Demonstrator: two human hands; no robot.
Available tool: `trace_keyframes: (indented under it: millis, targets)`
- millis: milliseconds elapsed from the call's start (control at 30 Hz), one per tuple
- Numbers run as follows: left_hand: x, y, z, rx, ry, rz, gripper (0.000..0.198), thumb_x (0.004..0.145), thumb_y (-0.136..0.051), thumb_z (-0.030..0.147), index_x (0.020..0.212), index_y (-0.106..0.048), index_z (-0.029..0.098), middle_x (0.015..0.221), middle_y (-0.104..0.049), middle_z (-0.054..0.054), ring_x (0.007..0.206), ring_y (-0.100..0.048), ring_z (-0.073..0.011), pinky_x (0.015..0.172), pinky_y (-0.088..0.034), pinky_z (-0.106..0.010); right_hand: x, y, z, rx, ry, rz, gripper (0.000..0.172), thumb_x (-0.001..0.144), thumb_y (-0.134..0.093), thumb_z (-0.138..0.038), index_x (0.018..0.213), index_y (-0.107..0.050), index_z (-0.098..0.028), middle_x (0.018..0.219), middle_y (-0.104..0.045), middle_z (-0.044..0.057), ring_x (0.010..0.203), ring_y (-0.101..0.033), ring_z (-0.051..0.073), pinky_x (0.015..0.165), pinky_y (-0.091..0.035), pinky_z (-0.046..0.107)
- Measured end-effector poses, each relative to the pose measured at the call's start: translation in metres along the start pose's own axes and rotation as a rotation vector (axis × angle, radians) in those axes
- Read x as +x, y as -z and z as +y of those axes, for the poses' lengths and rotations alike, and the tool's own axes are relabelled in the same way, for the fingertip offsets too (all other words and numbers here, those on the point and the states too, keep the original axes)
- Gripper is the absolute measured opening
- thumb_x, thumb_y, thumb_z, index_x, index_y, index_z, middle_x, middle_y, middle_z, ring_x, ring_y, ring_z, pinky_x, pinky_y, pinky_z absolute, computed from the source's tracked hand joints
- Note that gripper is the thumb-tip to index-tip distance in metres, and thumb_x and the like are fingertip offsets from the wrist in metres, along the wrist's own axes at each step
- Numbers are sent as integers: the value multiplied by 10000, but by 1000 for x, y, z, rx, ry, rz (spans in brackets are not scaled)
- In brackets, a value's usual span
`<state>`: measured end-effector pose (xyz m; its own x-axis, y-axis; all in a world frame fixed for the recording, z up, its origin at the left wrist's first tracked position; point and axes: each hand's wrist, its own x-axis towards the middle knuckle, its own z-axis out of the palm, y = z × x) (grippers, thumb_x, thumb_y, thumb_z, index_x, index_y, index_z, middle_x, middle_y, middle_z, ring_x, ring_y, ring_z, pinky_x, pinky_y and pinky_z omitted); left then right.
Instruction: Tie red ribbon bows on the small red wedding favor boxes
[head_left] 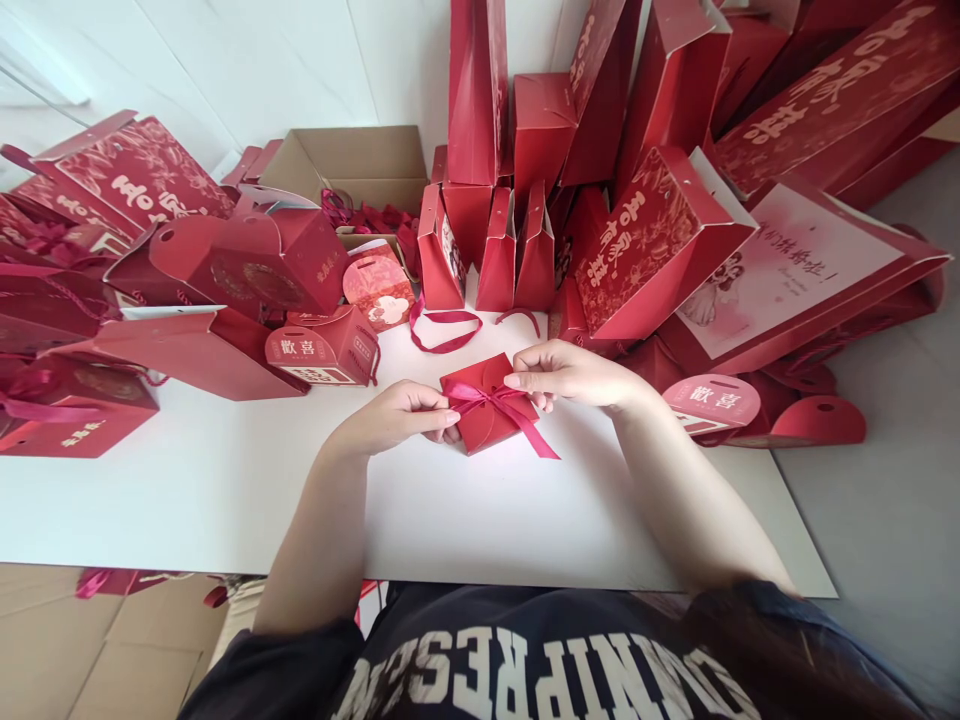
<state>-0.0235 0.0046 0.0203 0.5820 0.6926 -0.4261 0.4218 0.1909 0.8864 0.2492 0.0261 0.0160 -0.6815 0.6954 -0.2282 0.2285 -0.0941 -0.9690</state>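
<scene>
A small red gift box (474, 428) lies on the white table in front of me. Pink ribbon (534, 432) is tied in a bow across its top, and one tail hangs over the box's near right side. My left hand (401, 412) is closed at the box's left edge, with thumb and forefinger pinching the left part of the bow. From the upper right, my right hand (566, 375) pinches the ribbon near the right of the knot. The fingers under my left hand are partly hidden, and whether they also press on the box I cannot tell.
Red gift bags (637, 240) crowd the back and right of the white table (225, 490). Several red boxes (322, 345) stand at the left. Behind them, an open cardboard carton (352, 155) holds ribbons. A loose ribbon loop (450, 348) lies just beyond my box.
</scene>
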Motion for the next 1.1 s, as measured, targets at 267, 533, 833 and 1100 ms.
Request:
trace_keyframes:
  millis: [267, 533, 833, 1100]
  targets:
    - [1, 2, 1, -16, 9, -47, 268, 833, -646, 307, 643, -721, 133, 758, -746, -77, 698, -655, -149, 650, -496, -235, 0, -1, -2, -4, 4, -11, 440, 873, -660, -498, 638, -488, -169, 505, -494, -52, 466, -429, 71, 475, -336, 211]
    - [1, 1, 0, 107, -29, -17, 375, 871, -607, 460, 690, -720, 153, 759, -739, -51, 730, -654, -149, 712, -497, -238, -1, 0, -2, 22, 79, -74, 357, 926, -589, -489, 804, -624, -155, 517, -473, -55, 480, -383, 81, 479, -280, 232]
    - [7, -4, -3, 120, -26, 37, 425, 884, -572, 494, 655, -699, 159, 729, -717, -46, 729, -648, -157, 726, -492, -259, 4, -1, 4, 8, 102, 66, 385, 885, -648, -467, 671, -595, -151, 609, -544, -24, 552, -430, 87, 537, -322, 239]
    - [11, -15, -1, 317, -301, 588, 269, 785, -702, 427, 883, -606, 195, 879, -645, -13, 832, -601, -171, 777, -489, -307, 4, -5, 2, -1, 140, -10, 303, 878, -655, -416, 743, -543, -168, 643, -510, -35, 544, -445, 91, 506, -357, 223]
